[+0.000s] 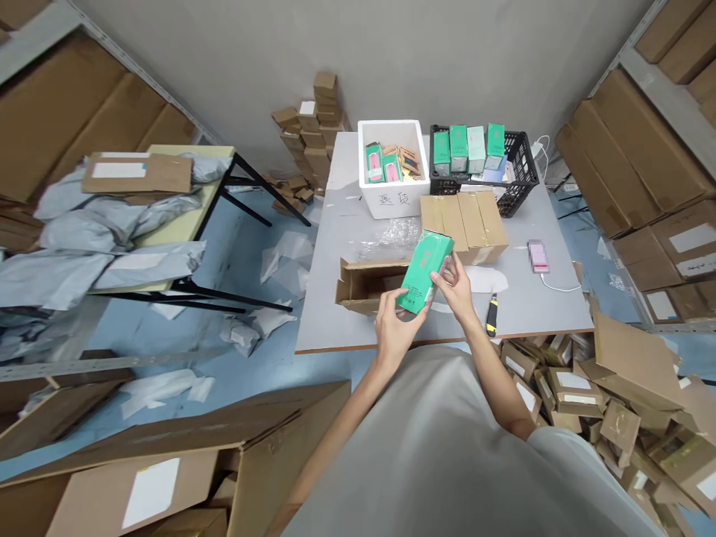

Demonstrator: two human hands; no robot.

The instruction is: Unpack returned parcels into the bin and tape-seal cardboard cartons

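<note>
A green printed box [424, 270] is held tilted above the table's front half. My left hand [396, 322] grips its lower end, and my right hand [455, 289] holds its right side near the top. Beneath and left of it lies an open brown cardboard carton [363, 285], its inside partly hidden by the green box. Behind my right hand sits a closed, taped cardboard box [465, 224]. To the right of that hand, a yellow and black utility knife [492, 316] rests on the table near a white paper piece [488, 280].
At the table's [537, 306] back stand a white foam box [394, 201] and a black crate [520, 179], both holding green boxes. Bubble wrap [394, 237] lies before the foam box. A phone [538, 256] on a cable is at right. Loose cartons [576, 388] pile beside the table.
</note>
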